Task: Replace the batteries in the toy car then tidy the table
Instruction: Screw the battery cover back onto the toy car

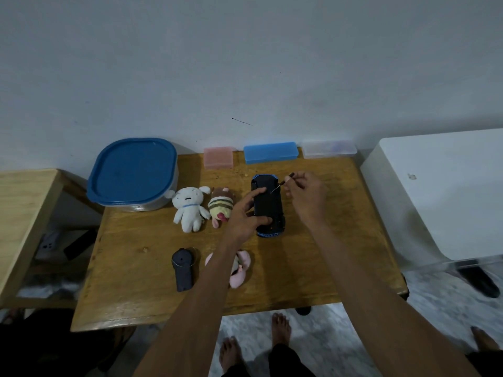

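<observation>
toy car (268, 206) | blue-black | upside down | on table, centre-right

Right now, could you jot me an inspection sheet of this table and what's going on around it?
Surface: wooden table, a few crumbs near the back.
Job's things: toy car lies upside down, black underside up; small screwdriver with its tip at the underside; dark remote near the front.
Clutter: white plush, striped plush, pink plush partly under the forearm; blue-lidded tub; pink case, blue case, clear case along the wall.
Hands: left hand grips the car; right hand pinches the screwdriver.
Cables: nothing seen.
Surroundings: pale wall, second wooden table left, white box right, bare feet below.
</observation>
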Available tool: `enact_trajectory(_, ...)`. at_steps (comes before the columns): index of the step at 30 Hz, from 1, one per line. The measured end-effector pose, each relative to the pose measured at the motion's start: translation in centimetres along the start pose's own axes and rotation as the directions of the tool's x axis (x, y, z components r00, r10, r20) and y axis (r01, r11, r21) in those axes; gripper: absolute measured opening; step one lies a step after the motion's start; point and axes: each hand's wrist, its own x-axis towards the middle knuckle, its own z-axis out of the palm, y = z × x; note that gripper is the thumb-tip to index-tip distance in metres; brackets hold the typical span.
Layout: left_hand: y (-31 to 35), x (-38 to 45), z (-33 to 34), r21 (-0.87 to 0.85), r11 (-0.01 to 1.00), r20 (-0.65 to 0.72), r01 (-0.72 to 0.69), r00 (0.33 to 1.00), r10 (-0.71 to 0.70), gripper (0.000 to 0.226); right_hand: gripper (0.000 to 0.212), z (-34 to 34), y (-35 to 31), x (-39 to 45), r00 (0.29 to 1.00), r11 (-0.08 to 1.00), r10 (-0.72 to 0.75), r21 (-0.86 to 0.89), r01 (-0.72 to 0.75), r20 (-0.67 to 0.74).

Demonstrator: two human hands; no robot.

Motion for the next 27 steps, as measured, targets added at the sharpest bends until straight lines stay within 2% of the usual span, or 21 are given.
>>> enact_trajectory(5, 0.15, 0.1, -0.12, 0.0, 1.0, 0.003, 0.006, 1.0, -0.006, 0.075, 0.01, -0.03, -0.09, -0.11, 0.999, 0.999, -0.042, -0.017, 0.042, 0.004)
enact_trajectory(12, 0.4, -0.14, -0.05, -0.019, 1.0, 0.006, 0.01, 1.0, -0.009, 0.074, 0.014, 0.1, -0.27, -0.71, 0.977, 0.974, -0.213, -0.078, 0.213, 0.012)
enact_trajectory(19, 0.41, -0.28, -0.07, -0.021, 0.998, -0.01, 0.052, 0.999, -0.052, 0.074, 0.016, 0.1, -0.5, -0.95, 0.965, 0.959, -0.264, -0.102, 0.263, 0.003)
enact_trajectory(23, 0.5, -0.45, 0.2, -0.051, 0.996, -0.015, 0.068, 0.998, -0.069, 0.073, 0.026, -0.08, -0.67, -0.8, 0.945, 0.938, -0.328, -0.119, 0.326, 0.001)
enact_trajectory(27, 0.6, -0.41, 0.45, -0.053, 0.995, -0.02, 0.079, 0.997, -0.08, 0.072, 0.017, -0.51, -0.53, -0.69, 0.918, 0.903, -0.395, -0.172, 0.394, 0.032)
